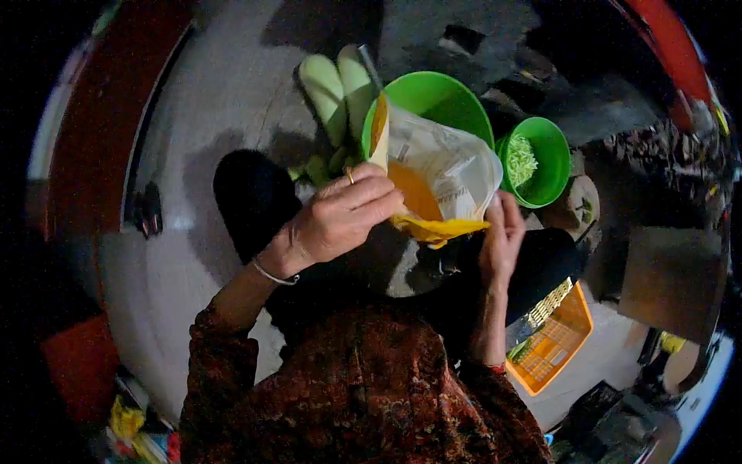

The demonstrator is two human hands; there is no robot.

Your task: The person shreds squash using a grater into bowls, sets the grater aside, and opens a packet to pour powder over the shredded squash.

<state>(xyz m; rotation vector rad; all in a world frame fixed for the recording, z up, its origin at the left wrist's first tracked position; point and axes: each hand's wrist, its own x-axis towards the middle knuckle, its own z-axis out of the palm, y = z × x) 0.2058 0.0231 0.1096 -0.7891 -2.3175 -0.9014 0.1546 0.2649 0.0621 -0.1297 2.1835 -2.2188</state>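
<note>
Between my hands is a yellow-and-white plastic bag (456,166), its mouth spread wide. Its pale lining carries print, and an orange-yellow area shows inside; whether that is contents or the bag's wall I cannot tell. My left hand (344,213), with a ring and a bracelet, pinches the bag's left edge. At the right edge, my right hand (502,232) has its fingers closed on the rim. Just beyond the bag stands a large green bucket (440,89), partly covered by it; its bottom is hidden.
Two long pale green gourds (325,89) lie left of the bucket. A smaller green bucket (553,174) on the right holds shredded pale green vegetable (522,161). An orange basket (553,352) with a metal grater (549,305) across it sits by my right leg.
</note>
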